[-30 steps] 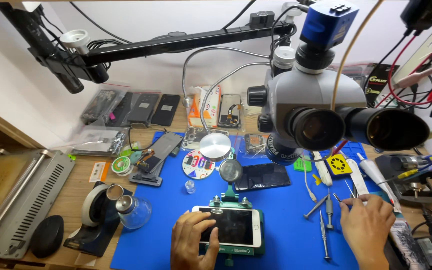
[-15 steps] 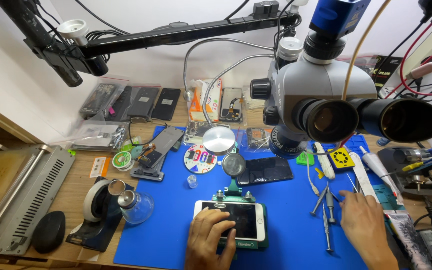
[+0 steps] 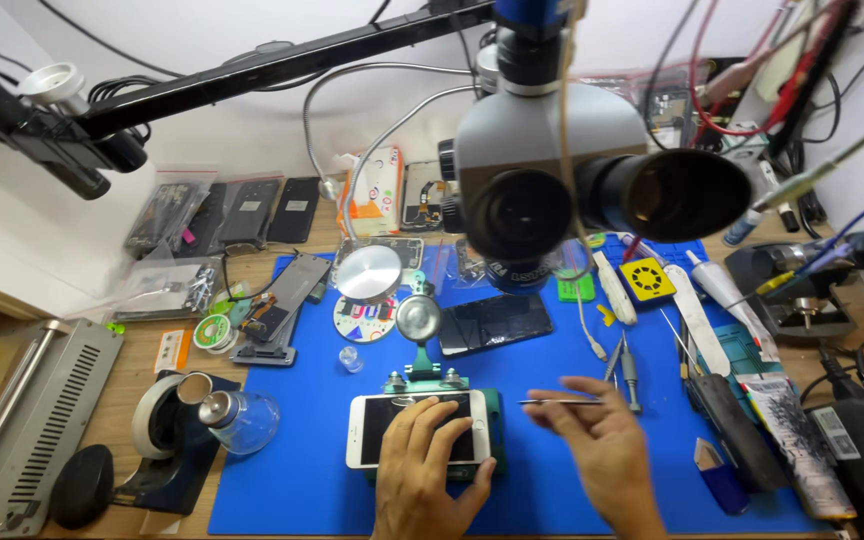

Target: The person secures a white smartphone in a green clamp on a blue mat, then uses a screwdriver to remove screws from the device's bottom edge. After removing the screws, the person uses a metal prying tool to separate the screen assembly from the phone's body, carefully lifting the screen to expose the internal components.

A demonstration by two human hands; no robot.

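Fingers (image 3: 430, 425) flat on phone (image 3: 382, 443)

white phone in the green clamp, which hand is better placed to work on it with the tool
Right, probably: the right hand holds the thin metal tool beside the white phone. The left hand lies flat on its screen.

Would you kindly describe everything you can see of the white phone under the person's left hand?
The white phone is a slim, rounded-corner handset with a white front frame and a dark, unlit screen. It lies flat, face up and lengthwise left to right, seated in a green clamp holder on the blue mat. The left hand rests its fingers on the screen's right half. The right hand, holding thin metal tweezers, is beside it, not touching.
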